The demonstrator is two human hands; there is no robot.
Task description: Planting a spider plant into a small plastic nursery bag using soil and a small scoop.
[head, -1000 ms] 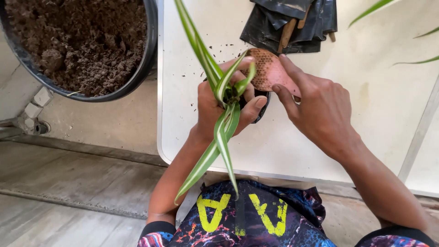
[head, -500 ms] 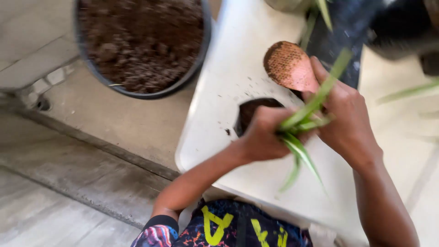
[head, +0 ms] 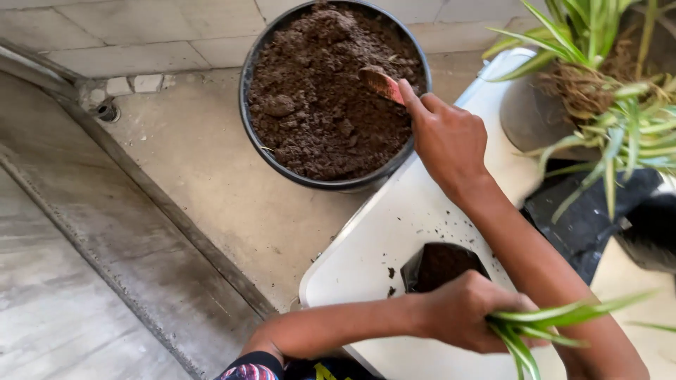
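My right hand (head: 448,141) reaches over a big black tub of dark soil (head: 327,98) on the floor and holds a small wooden scoop (head: 382,83), whose blade is pushed into the soil. My left hand (head: 468,311) rests on the white table (head: 384,232) and grips the base of a small green-and-white striped plantlet (head: 546,325). The plantlet stands in a small black grow bag (head: 440,266) partly filled with soil; its leaves trail off to the right.
A larger striped plant with bare roots (head: 598,77) sits in a grey pot at the table's far right, above black plastic bags (head: 598,218). Soil crumbs dot the table. The floor is concrete tile, with a drain (head: 107,111) at the upper left.
My right hand has swung from beside the grow bag out to the soil tub and dug the scoop in. The left hand keeps its hold on the plantlet. The view has shifted left.
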